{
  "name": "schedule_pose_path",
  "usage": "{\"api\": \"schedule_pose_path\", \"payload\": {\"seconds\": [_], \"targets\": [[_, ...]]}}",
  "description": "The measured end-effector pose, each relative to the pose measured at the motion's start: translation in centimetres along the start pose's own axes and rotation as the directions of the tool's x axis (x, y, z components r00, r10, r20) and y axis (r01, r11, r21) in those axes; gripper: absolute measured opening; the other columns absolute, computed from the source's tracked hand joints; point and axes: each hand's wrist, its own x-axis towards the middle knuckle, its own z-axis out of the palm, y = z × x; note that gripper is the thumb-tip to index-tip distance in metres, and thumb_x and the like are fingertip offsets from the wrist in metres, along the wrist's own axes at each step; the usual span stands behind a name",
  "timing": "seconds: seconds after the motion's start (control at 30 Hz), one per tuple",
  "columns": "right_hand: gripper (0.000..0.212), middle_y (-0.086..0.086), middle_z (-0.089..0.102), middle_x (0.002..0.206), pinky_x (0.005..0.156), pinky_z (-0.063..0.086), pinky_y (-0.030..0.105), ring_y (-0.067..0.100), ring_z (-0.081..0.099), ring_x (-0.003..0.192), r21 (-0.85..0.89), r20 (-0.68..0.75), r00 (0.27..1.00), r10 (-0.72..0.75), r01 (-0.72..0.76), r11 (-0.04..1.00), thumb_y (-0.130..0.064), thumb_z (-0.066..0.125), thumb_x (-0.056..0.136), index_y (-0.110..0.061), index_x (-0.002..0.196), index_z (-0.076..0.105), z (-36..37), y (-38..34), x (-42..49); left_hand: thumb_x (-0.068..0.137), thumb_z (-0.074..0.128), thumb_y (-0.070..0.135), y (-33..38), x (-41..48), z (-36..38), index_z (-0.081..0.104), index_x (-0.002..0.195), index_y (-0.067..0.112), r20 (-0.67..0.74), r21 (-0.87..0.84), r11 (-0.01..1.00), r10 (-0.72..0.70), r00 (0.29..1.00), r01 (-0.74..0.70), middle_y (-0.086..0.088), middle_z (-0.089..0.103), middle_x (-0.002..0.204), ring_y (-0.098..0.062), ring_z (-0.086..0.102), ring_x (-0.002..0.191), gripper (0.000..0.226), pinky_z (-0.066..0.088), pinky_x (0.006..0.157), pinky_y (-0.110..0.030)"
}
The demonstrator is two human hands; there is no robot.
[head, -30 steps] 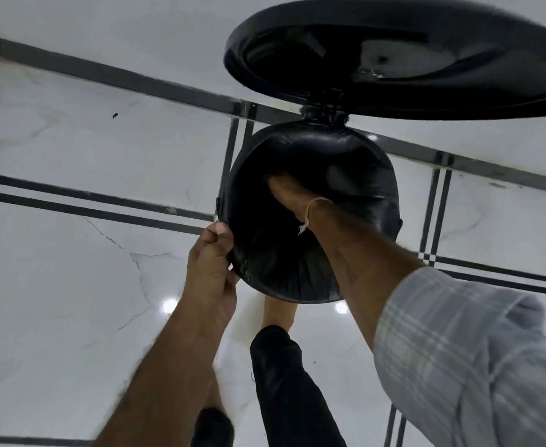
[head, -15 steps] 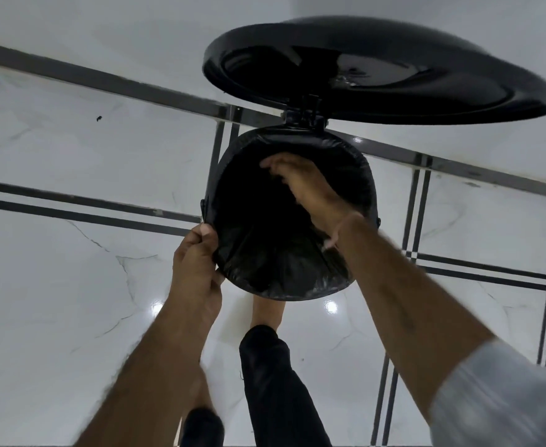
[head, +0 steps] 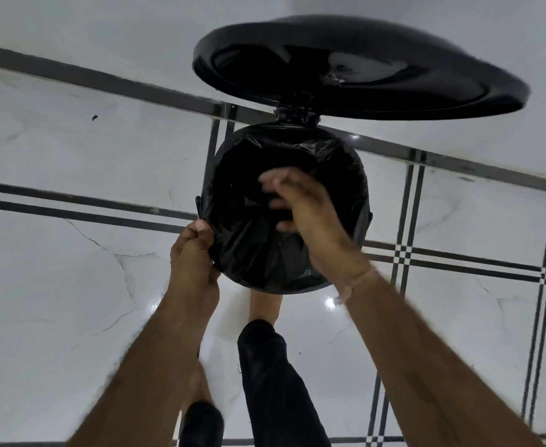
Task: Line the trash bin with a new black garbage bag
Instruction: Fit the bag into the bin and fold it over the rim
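A round black trash bin [head: 365, 217] stands on the floor with its lid [head: 362, 75] swung up at the far side. A crinkled black garbage bag [head: 252, 253] lines the inside and folds over the rim. My left hand [head: 194, 250] grips the bag's edge at the bin's left rim, fingers curled round it. Over the bin's mouth hovers my right hand [head: 307, 214], blurred, with fingers loosely spread and nothing in them.
The floor [head: 72, 285] is glossy white marble with dark inlaid stripes. My bare foot [head: 263, 304] sits against the bin's near base, and a dark trouser leg [head: 271, 382] runs below it. A white wall [head: 104, 27] rises behind the bin.
My right hand has come up out of the bin, from deep inside the bag to the level of the rim. My left hand has kept its grip on the bag's edge.
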Motion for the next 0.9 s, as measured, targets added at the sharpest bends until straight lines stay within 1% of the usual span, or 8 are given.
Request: {"api": "schedule_pose_path", "payload": {"seconds": [0.1,0.23,0.3,0.43,0.53,0.63,0.77,0.9], "targets": [[0.032,-0.01,0.077,0.111,0.087,0.048,0.039,0.013,0.068,0.103,-0.023,0.284,0.914,0.289,-0.295,0.955,-0.041,0.044,0.102,-0.036,0.109,0.074,2.3,1.2,0.0,0.106,0.045,0.014,0.1,0.0,0.2,0.063,0.112,0.014,-0.015,-0.004,1.0,0.001,1.0,-0.001,-0.007,0.065,0.104,-0.024,0.058,0.098,0.018,0.049,0.077,-0.033],[0.036,0.004,0.071,0.097,0.068,0.05,0.024,0.014,0.064,0.08,0.068,0.241,0.847,0.474,-0.502,0.862,-0.025,0.055,0.102,-0.009,0.13,0.07,4.5,4.5,4.1,0.105,0.05,0.017,-0.3,0.6,0.1,0.065,0.101,0.018,-0.04,-0.002,1.0,0.005,0.999,-0.005,0.003,0.069,0.091,-0.019,0.062,0.09,0.016,0.05,0.07,-0.029],[0.037,0.008,0.068,0.089,0.067,0.052,0.027,0.018,0.062,0.072,0.051,0.194,0.833,0.519,-0.537,0.842,-0.018,0.058,0.101,0.002,0.132,0.067,5.0,6.1,5.8,0.105,0.051,0.02,-0.5,1.1,-0.1,0.067,0.094,0.021,-0.036,-0.002,1.0,0.015,0.999,-0.015,0.008,0.073,0.086,-0.015,0.067,0.087,0.018,0.055,0.07,-0.029],[0.036,0.016,0.062,0.108,0.08,0.051,0.034,0.025,0.06,0.083,-0.085,0.102,0.886,0.453,-0.446,0.891,-0.014,0.052,0.105,0.007,0.132,0.063,5.1,6.9,6.9,0.104,0.053,0.024,-0.5,1.3,-0.5,0.07,0.094,0.023,-0.02,0.013,0.999,0.041,0.999,-0.04,0.012,0.076,0.081,-0.012,0.069,0.086,0.02,0.056,0.078,-0.032],[0.028,0.004,0.071,0.114,0.092,0.049,0.033,0.023,0.065,0.1,-0.279,0.043,0.988,0.15,-0.133,0.951,-0.025,0.052,0.105,-0.012,0.12,0.071,2.5,5.2,3.4,0.105,0.051,0.024,-0.4,0.6,-0.4,0.068,0.096,0.022,-0.022,0.037,0.998,0.046,0.999,-0.045,0.008,0.075,0.088,-0.015,0.068,0.091,0.02,0.055,0.078,-0.032],[0.026,-0.002,0.076,0.106,0.087,0.054,0.036,0.024,0.07,0.099,-0.619,0.063,0.996,-0.063,0.089,0.78,-0.044,0.047,0.099,-0.03,0.107,0.067,-0.7,4.2,-1.5,0.106,0.049,0.023,-0.1,0.0,0.1,0.064,0.093,0.02,-0.042,0.045,0.998,0.044,0.998,-0.042,0.002,0.071,0.094,-0.019,0.066,0.097,0.021,0.054,0.075,-0.03],[0.04,0.008,0.07,0.125,0.094,0.049,0.041,0.035,0.065,0.117,-0.86,0.169,0.946,0.278,0.004,0.511,-0.051,0.039,0.105,-0.028,0.128,0.062,-1.8,5.6,-0.4,0.106,0.05,0.023,0.0,-0.2,0.6,0.065,0.106,0.017,-0.049,0.025,0.998,0.052,0.997,-0.051,0.001,0.072,0.099,-0.019,0.067,0.1,0.017,0.057,0.089,-0.039],[0.05,0.013,0.049,0.157,0.114,0.036,0.036,0.033,0.047,0.143,-0.857,0.234,0.864,0.446,-0.033,0.514,-0.04,0.039,0.11,-0.016,0.152,0.047,-0.3,7.0,3.5,0.105,0.052,0.022,-0.1,0.1,0.5,0.065,0.095,0.02,-0.063,0.012,0.999,0.049,0.997,-0.048,0.002,0.068,0.093,-0.021,0.061,0.097,0.017,0.05,0.093,-0.045]]}}
